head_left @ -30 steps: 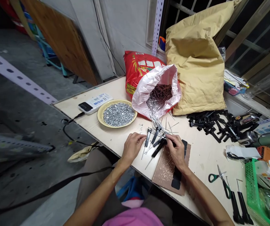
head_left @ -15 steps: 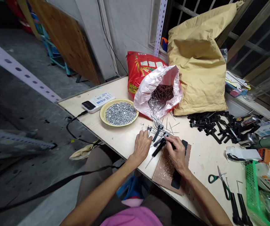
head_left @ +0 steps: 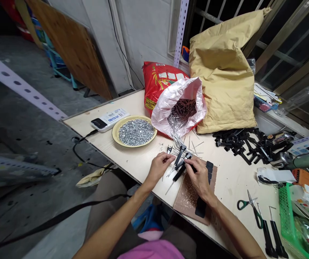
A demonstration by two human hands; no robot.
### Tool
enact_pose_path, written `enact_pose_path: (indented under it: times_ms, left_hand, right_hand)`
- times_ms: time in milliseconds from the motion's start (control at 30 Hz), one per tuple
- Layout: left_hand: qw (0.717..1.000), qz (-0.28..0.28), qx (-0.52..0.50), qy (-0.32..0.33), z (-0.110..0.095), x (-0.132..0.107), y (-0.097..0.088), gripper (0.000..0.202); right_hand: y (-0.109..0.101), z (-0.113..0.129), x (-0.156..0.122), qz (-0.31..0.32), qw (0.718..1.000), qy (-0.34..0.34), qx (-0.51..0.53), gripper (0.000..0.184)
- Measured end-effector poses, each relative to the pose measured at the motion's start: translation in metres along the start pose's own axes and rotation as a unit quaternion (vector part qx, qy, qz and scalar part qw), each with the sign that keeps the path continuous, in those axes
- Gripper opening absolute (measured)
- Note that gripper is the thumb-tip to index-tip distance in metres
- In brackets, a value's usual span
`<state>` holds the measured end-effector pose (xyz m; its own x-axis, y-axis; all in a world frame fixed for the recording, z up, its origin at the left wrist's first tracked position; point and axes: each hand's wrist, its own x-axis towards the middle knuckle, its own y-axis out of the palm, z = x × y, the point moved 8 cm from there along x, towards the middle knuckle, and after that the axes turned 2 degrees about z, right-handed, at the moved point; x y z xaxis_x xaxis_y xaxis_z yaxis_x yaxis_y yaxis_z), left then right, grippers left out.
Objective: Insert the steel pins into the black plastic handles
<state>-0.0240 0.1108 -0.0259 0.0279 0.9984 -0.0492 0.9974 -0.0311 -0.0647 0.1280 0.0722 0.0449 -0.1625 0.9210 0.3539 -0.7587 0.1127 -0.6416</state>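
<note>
My left hand is closed in a pinch over the table, its fingertips turned toward the right hand. Anything between them is too small to make out. Opposite it, my right hand is closed, with a black plastic piece partly visible under its fingers. Between and just beyond the hands lie several black-handled pieces with thin metal rods. Loose metal rods spread from the open mouth of a red and white bag. Below the right hand is a brown board with pale crumbs and dark pads.
A yellow plate of small metal parts stands at left beside a white device. Behind is a large paper sack. To the right are a black parts pile, scissors, two black-handled hooks and a green basket.
My left fingertips have turned right, away from the rods and toward my right hand. My right hand has shifted slightly left. The whole view has moved a little.
</note>
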Motion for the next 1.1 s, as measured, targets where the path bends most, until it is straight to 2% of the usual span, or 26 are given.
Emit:
enact_pose_path:
  times_ms: [33, 100, 167, 200, 267, 433, 600, 667, 800, 867, 967, 1100]
  left_hand:
    - [0.992, 0.018, -0.11, -0.058, 0.007, -0.001, 0.002, 0.016]
    - [0.942, 0.068, -0.283, -0.165, 0.016, -0.008, 0.012, 0.025]
    - [0.893, 0.101, -0.375, -0.227, 0.015, -0.015, 0.021, 0.027]
    - [0.878, 0.105, -0.4, -0.24, 0.014, -0.017, 0.023, 0.026]
    - [0.865, 0.101, -0.423, -0.249, 0.011, -0.02, 0.024, 0.024]
    - [0.86, 0.107, -0.434, -0.247, 0.008, -0.021, 0.025, 0.02]
    - [0.844, 0.129, -0.452, -0.26, 0.006, -0.023, 0.029, 0.026]
    - [0.858, 0.12, -0.434, -0.247, 0.005, -0.024, 0.029, 0.029]
    - [0.937, 0.038, -0.316, -0.143, -0.004, -0.025, 0.013, 0.028]
    - [0.965, -0.003, -0.246, -0.092, -0.011, -0.027, 0.005, 0.026]
    - [0.983, -0.019, -0.176, -0.056, -0.016, -0.029, 0.0, 0.025]
    - [0.991, -0.007, -0.128, -0.038, -0.016, -0.028, 0.0, 0.025]
  right_hand:
    - [0.001, 0.003, 0.0, 0.005, 1.0, -0.005, -0.002, 0.021]
    - [0.002, 0.01, 0.001, 0.013, 1.0, -0.017, -0.012, 0.021]
    - [0.004, 0.016, 0.002, 0.017, 0.999, -0.032, -0.023, 0.022]
    - [0.004, 0.019, 0.002, 0.018, 0.999, -0.04, -0.03, 0.022]
    - [0.004, 0.023, 0.003, 0.018, 0.997, -0.059, -0.043, 0.022]
    - [0.005, 0.03, 0.004, 0.018, 0.993, -0.09, -0.077, 0.024]
    - [0.005, 0.036, 0.003, 0.034, 0.985, -0.116, -0.124, 0.025]
    - [0.006, 0.04, 0.002, 0.042, 0.978, -0.129, -0.159, 0.026]
    - [0.005, 0.043, 0.001, 0.041, 0.967, -0.14, -0.21, 0.026]
    - [0.005, 0.042, 0.0, 0.036, 0.967, -0.137, -0.211, 0.025]
    - [0.005, 0.04, -0.002, 0.027, 0.971, -0.127, -0.201, 0.024]
    - [0.004, 0.038, -0.004, 0.007, 0.973, -0.121, -0.198, 0.023]
